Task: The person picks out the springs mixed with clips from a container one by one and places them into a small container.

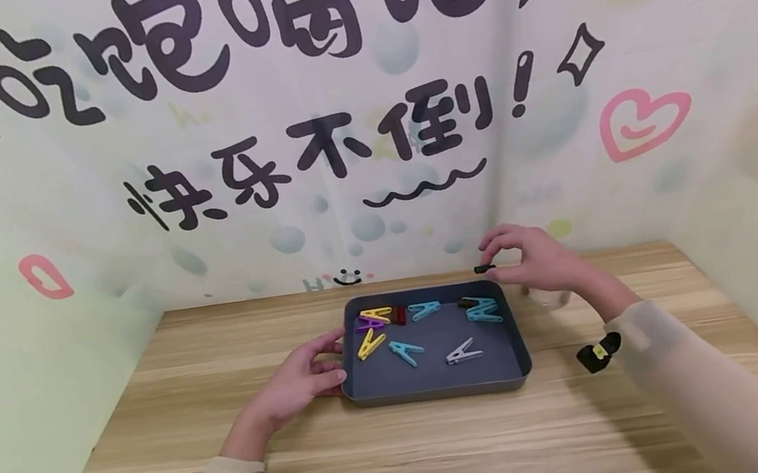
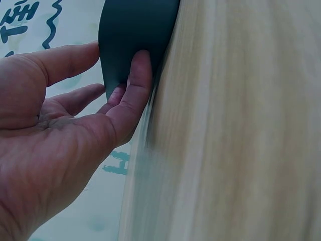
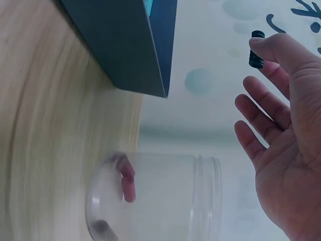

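Observation:
My right hand (image 1: 531, 260) pinches a small black ridged cylinder (image 3: 257, 49) between thumb and index finger; the other fingers are loosely bent. It hovers at the far right corner of a dark grey tray (image 1: 444, 391). My left hand (image 1: 305, 376) touches the tray's left wall from outside with thumb and fingertips. Inside the tray lie several plastic clothespins: yellow clothespins (image 1: 371, 343), light blue clothespins (image 1: 407, 351), a purple clothespin (image 1: 368, 323) and a white clothespin (image 1: 464, 352). A dark red piece (image 1: 399, 316) and a black ridged piece (image 1: 467, 303) lie among them.
Below the right hand stands a clear jar (image 3: 200, 196), partly hidden by that hand in the head view; reddish-brown shapes show through its wall. The wooden table (image 1: 419, 466) meets a printed white curtain (image 1: 366, 247) just behind the tray.

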Available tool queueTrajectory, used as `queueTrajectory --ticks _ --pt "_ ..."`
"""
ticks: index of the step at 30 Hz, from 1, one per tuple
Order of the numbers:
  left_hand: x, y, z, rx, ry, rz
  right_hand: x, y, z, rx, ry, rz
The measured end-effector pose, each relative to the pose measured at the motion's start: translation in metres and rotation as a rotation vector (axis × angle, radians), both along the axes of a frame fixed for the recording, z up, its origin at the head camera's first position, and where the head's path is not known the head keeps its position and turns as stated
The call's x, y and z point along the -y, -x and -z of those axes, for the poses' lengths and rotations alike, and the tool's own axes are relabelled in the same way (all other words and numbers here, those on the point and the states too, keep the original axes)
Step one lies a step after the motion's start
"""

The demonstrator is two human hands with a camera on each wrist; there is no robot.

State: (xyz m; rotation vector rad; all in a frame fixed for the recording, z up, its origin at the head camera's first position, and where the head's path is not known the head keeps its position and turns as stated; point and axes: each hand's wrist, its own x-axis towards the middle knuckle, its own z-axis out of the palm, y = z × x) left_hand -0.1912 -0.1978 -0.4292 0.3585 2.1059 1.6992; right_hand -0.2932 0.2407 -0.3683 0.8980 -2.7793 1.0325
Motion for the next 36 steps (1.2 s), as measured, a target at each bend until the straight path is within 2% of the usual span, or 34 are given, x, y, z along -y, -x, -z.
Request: queueTrajectory --ticks 6,18,36 --pt "0.0 0.001 0.0 -0.003 0.004 -0.001 -0.014 0.001 -0.006 0.023 0.029 0.032" --pt "0.001 0.001 -0.001 0.005 0.003 -0.005 -0.044 -0.004 -0.01 -0.014 0.027 0.112" --pt "0.0 0.001 0.0 0.003 0.007 -0.001 -0.092 -0.001 0.015 -0.012 0.041 0.213"
